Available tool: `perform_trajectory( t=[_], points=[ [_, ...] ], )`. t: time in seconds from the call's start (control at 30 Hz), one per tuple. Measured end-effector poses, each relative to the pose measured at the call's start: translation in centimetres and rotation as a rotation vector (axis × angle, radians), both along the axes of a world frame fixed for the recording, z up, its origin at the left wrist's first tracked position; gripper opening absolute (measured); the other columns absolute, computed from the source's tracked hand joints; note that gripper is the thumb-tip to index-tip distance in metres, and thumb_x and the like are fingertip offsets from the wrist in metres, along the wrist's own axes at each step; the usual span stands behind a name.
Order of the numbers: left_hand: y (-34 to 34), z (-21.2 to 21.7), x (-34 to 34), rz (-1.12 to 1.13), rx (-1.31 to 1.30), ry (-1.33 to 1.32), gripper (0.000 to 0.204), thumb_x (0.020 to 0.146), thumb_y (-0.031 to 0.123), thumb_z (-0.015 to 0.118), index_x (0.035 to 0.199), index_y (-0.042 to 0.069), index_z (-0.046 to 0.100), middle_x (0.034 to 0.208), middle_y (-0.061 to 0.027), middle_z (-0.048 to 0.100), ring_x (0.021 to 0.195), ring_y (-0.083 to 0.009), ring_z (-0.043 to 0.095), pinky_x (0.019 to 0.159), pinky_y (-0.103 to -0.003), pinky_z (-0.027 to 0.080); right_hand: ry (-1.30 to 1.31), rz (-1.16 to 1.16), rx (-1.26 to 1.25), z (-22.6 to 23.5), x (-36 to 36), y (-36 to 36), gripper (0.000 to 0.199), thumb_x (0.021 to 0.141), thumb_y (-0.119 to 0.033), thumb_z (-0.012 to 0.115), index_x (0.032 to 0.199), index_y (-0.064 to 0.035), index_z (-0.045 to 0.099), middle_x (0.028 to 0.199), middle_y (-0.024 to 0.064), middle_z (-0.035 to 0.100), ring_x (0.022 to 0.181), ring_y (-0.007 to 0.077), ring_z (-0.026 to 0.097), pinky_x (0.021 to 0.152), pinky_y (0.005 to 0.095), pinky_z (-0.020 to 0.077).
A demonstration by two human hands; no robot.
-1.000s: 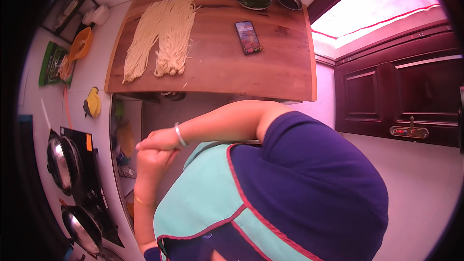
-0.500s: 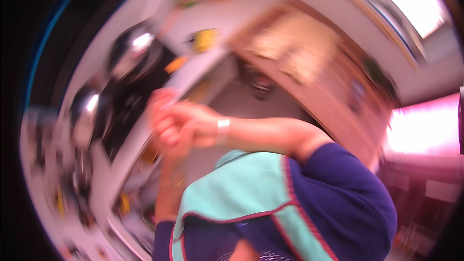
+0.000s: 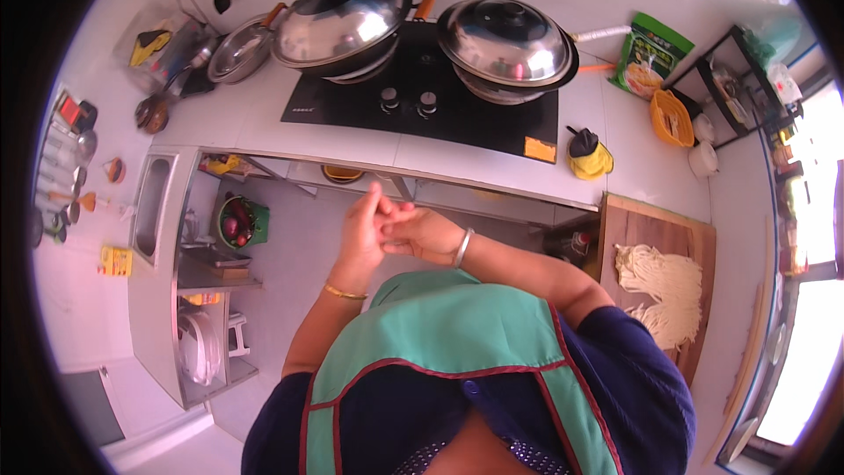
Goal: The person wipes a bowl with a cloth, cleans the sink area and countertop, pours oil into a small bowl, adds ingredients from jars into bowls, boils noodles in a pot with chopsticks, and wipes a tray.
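Note:
In front of my green apron (image 3: 457, 317), my two hands meet above the floor by the counter's front edge. My left hand (image 3: 359, 233), a gold bracelet on its wrist, points its fingers up and toward the counter. Against its palm side lie the spread fingers of my right hand (image 3: 426, 233), which has a silver bangle (image 3: 463, 248) at the wrist. No object shows between them, though the fingers partly overlap. Beyond them two lidded woks, the left wok (image 3: 343, 22) and the right wok (image 3: 508, 44), stand on the black cooktop (image 3: 352, 110).
To the right, a wooden board (image 3: 629, 220) bears fresh noodles (image 3: 664, 286). A yellow-and-black cloth (image 3: 589, 157), an orange basket (image 3: 673, 119) and a green packet (image 3: 651, 53) sit on the counter. At left are another pan (image 3: 242, 48), a sink (image 3: 154, 207) and a vegetable bucket (image 3: 255, 224) underneath.
The view has swung round to face the cooktop and sharpened. My hands were clasped more tightly; now their fingers are more spread, still touching.

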State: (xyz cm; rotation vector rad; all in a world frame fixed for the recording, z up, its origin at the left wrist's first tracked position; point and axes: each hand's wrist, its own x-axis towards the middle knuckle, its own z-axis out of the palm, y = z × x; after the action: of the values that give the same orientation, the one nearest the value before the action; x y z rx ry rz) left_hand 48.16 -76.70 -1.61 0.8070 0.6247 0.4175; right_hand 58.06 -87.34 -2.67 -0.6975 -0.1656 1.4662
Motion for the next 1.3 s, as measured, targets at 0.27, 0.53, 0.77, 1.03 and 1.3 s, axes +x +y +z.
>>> perform_trajectory(
  t=[0.27,0.53,0.77,1.03,1.3],
  points=[
    [10.4,-12.5,-7.8,-0.256,0.690,0.369,0.033,0.086,0.011,0.053,0.116,-0.003,0.053,0.100,-0.0142,0.064,0.102,-0.0253,0.060,0.087,-0.034,0.046,-1.750,0.479,-0.339,-14.1,7.3,-1.2,0.034,0.081,-0.021,0.052,0.113,-0.0155,0.060,0.102,0.0133,0.064,0.095,0.0312,0.060,0.087,0.0395,0.0457],
    [19.9,-8.5,7.4,-0.326,1.854,0.181,0.035,0.086,0.003,0.047,0.120,0.002,0.050,0.122,-0.0176,0.052,0.108,-0.0343,0.052,0.089,-0.040,0.045,-1.542,0.099,-0.670,-12.2,4.8,-5.6,0.026,0.082,-0.021,0.055,0.103,-0.0111,0.065,0.099,0.0133,0.064,0.089,0.0314,0.061,0.082,0.0377,0.0479],
    [22.4,-9.4,21.8,-0.750,2.132,0.403,0.029,0.091,0.012,0.037,0.113,0.003,0.052,0.108,-0.0188,0.057,0.099,-0.0371,0.056,0.079,-0.044,0.048,-1.538,0.014,-0.951,-9.9,8.0,-13.6,0.023,0.080,-0.014,0.057,0.101,-0.0069,0.065,0.098,0.0140,0.065,0.088,0.0318,0.062,0.080,0.0369,0.0489],
    [20.5,-8.3,24.2,-0.801,2.249,0.707,0.023,0.083,0.023,0.062,0.081,0.001,0.058,0.082,-0.0183,0.062,0.078,-0.0351,0.062,0.066,-0.043,0.049,-1.254,-0.391,-1.044,-14.0,13.2,-22.2,0.021,0.081,-0.014,0.054,0.098,-0.0058,0.065,0.099,0.0149,0.064,0.090,0.0315,0.061,0.079,0.0379,0.0486],
    [19.5,-8.0,25.0,-0.834,2.215,0.940,0.026,0.085,0.027,0.060,0.081,0.001,0.059,0.081,-0.0182,0.064,0.076,-0.0346,0.062,0.065,-0.044,0.048,-1.430,-0.567,-1.442,-14.4,32.9,-18.1,0.053,0.078,-0.021,0.061,0.129,-0.0143,0.046,0.131,0.0160,0.043,0.117,0.0354,0.044,0.100,0.0385,0.0375]
  ],
)
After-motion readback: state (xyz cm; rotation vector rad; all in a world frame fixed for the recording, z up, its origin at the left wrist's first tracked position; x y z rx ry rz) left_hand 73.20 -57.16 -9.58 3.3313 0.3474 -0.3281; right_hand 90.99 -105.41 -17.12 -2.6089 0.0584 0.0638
